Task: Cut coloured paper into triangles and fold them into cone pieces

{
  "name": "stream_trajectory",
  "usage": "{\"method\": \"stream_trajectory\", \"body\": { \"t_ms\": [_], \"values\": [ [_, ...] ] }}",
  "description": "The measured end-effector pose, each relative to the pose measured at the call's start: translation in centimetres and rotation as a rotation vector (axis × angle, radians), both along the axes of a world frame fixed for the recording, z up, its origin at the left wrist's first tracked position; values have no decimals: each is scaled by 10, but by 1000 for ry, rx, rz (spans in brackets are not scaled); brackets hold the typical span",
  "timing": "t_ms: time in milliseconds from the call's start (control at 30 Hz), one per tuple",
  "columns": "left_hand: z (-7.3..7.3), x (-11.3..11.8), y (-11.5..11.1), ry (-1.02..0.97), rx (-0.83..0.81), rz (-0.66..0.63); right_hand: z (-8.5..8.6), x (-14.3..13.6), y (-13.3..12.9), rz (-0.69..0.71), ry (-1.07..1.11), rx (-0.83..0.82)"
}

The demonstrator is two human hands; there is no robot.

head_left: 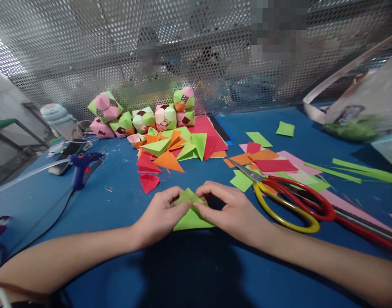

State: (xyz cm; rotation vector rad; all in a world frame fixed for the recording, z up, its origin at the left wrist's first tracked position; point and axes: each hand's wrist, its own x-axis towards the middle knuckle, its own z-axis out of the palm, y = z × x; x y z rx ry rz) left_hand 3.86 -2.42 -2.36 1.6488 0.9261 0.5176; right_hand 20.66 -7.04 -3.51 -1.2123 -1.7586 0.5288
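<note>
A folded piece of light green paper (192, 219) is between my two hands, its peak pointing away from me and its long edge toward me. My left hand (162, 209) pinches its left side, thumb on top and fingers curled behind. On the other side, my right hand (230, 207) grips the paper the same way, the two thumb tips close together near the middle. Just beyond lies a pile of folded red, orange and green paper pieces (170, 160). Scissors (279, 196) with yellow and red handles rest right of my right hand.
Several paper balls (144, 119) line the back by a perforated metal screen (119, 60). On the left are a blue glue gun (82, 169), a phone (66, 158) and a bottle (57, 119). Cut paper scraps (273, 164) spread at right, before a clear bag (359, 102).
</note>
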Motion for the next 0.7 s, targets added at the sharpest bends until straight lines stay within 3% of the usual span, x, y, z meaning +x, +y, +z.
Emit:
{"method": "stream_trajectory", "body": {
  "t_ms": [367, 567, 700],
  "values": [
    [5, -2, 4, 46, -91, -40, 2, 4, 1, 93, 31, -29],
    [9, -3, 5, 63, -150, 4, -2, 9, 3, 125, 45, -22],
    [6, -2, 6, -16, -297, 13, -4, 12, 4, 150, -14, 40]
  ]
}}
